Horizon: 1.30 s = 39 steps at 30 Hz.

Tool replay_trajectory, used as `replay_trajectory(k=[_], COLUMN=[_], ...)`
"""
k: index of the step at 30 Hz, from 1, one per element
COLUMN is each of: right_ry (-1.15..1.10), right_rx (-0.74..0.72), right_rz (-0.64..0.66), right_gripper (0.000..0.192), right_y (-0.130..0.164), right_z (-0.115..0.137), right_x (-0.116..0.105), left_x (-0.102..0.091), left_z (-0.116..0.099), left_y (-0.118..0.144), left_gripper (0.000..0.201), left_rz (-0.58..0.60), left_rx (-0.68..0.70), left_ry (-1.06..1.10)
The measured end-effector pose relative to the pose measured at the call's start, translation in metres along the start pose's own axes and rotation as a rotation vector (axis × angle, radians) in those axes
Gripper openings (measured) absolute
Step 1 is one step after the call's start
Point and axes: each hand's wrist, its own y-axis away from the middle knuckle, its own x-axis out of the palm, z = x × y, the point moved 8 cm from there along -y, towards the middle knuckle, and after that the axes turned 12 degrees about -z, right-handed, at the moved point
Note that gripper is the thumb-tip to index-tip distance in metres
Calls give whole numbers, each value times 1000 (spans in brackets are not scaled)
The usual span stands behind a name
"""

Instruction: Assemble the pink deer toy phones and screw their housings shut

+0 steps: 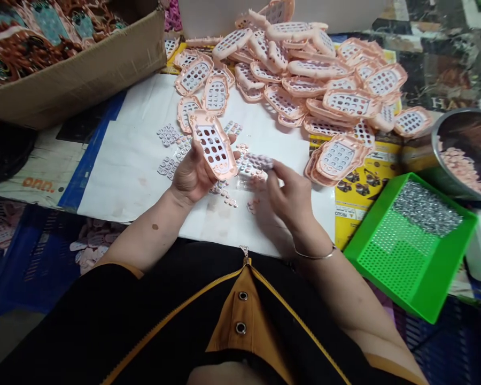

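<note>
My left hand [190,174] holds a pink plastic toy phone shell [213,143] with rows of button holes, tilted above the white sheet [124,166]. My right hand [291,195] pinches a small pale keypad insert [260,160] just right of the shell. More loose keypad inserts [170,149] lie scattered on the sheet around both hands. A big pile of the same pink shells [304,75] spreads across the far side of the sheet.
A cardboard box [76,75] of assembled pieces stands at the far left. A green perforated tray [409,246] with small silver screws sits at the right, and a metal bowl [465,155] of pink parts beyond it. Blue crates lie below the table edge.
</note>
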Motion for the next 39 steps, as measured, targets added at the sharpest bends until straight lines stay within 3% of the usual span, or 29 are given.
replay_trajectory(k=[2, 4, 6, 9, 13, 15, 18, 21, 29, 34, 36, 39], right_ry=[-355, -630, -761, -784, -551, -314, -69, 34, 313, 296, 277, 292], right_rx=[307, 501, 581, 567, 344, 82, -390, -639, -659, -640, -668, -720], right_rz=[-49, -33, -9, 15, -97, -155, -92, -18, 156, 378, 368, 201], right_gripper=[21, 15, 10, 11, 18, 24, 35, 40, 42, 65, 66, 53], right_y=[-2, 0, 3, 6, 6, 5, 13, 23, 24, 33, 39, 40], right_z=[-23, -34, -35, -30, -11, 12, 54, 73, 85, 91, 95, 95], right_x=[-6, -2, 1, 4, -10, -21, -17, -8, -6, 2, 4, -1], left_x=[1, 4, 8, 11, 12, 13, 15, 14, 16, 15, 17, 20], left_z=[8, 18, 27, 34, 35, 35, 35, 37, 36, 35, 36, 37], left_y=[1, 4, 7, 9, 9, 11, 15, 17, 20, 20, 23, 25], left_gripper=[76, 79, 82, 80, 77, 76, 77, 76, 69, 81, 83, 81], left_rz=[36, 87, 143, 195, 222, 247, 270, 264, 302, 247, 249, 278], left_rx=[-18, -61, -103, -127, -141, -142, -139, -151, -149, -171, -200, -203], left_ry=[-37, -86, -115, -119, -121, -123, -150, -185, -247, -193, -143, -147])
